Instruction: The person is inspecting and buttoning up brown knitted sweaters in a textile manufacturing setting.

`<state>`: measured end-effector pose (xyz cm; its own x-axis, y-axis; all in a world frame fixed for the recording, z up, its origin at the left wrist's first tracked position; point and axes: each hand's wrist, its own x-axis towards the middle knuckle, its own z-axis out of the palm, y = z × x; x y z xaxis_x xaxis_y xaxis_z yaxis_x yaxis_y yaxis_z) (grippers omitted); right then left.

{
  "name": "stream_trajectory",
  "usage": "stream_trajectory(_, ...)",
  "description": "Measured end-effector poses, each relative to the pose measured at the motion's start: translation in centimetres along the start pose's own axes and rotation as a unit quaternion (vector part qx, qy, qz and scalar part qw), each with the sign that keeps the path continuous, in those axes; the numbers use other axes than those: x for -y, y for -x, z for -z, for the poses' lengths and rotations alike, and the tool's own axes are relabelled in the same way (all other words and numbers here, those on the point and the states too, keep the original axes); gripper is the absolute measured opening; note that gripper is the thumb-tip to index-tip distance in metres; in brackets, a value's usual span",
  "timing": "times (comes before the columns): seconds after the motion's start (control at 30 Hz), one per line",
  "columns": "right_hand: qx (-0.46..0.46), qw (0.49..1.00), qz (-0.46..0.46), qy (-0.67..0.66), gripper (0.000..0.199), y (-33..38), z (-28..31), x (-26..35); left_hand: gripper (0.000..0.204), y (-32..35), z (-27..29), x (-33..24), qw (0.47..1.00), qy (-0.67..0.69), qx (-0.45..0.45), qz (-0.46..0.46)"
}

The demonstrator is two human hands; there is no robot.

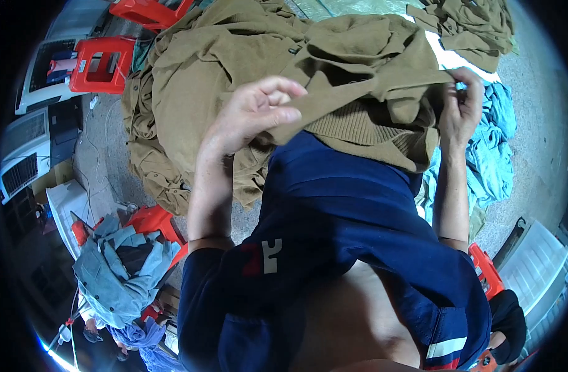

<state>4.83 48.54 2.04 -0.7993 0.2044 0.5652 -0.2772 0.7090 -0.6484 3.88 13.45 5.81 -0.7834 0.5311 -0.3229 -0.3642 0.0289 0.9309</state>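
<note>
A brown knit cardigan (352, 127) with ribbed edging and a button lies bunched across my lap, one band of it stretched sideways. At the right end of that band, my right hand (462, 106) pinches the fabric between thumb and fingers. My left hand (253, 111) is beside the band's left end, thumb and curled fingers apart with nothing visibly between them. Beyond and to the left spreads a large heap of brown garments (191, 80), some with buttons showing. Part of the cardigan is hidden in its own folds.
Blue-green garments (498, 161) lie to the right, with more brown clothes (473, 28) at the far right. Red stools (104, 65) stand at the left. Pale blue clothes (122, 273) are piled at the lower left. A person in black (507, 325) is at the lower right.
</note>
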Motion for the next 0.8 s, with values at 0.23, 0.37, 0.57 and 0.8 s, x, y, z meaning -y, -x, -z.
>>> stream_trajectory(0.23, -0.014, 0.970, -0.081, -0.230, 0.019, -0.4, -1.2, 1.7, 0.023, 0.4, 1.2, 0.1, 0.997, -0.026, -0.063, -0.047)
stream_trajectory(0.37, 0.165, 0.950, 0.188, -0.189, 0.025, 0.4, -2.3, 6.6, 0.019, -0.1, -0.5, -2.1, 0.992, 0.089, -0.066, -0.052)
stream_trajectory(0.57, 0.129, 0.920, 0.326, -0.177, 0.019, 0.3, -6.0, 11.2, 0.022, -0.5, -2.2, -2.3, 0.982, 0.181, -0.023, -0.047)
stream_trajectory(0.8, 0.153, 0.925, 0.308, -0.161, 0.016, 1.7, -7.0, 10.6, 0.031, 0.0, -2.9, -1.2, 0.982, -0.069, -0.077, -0.155)
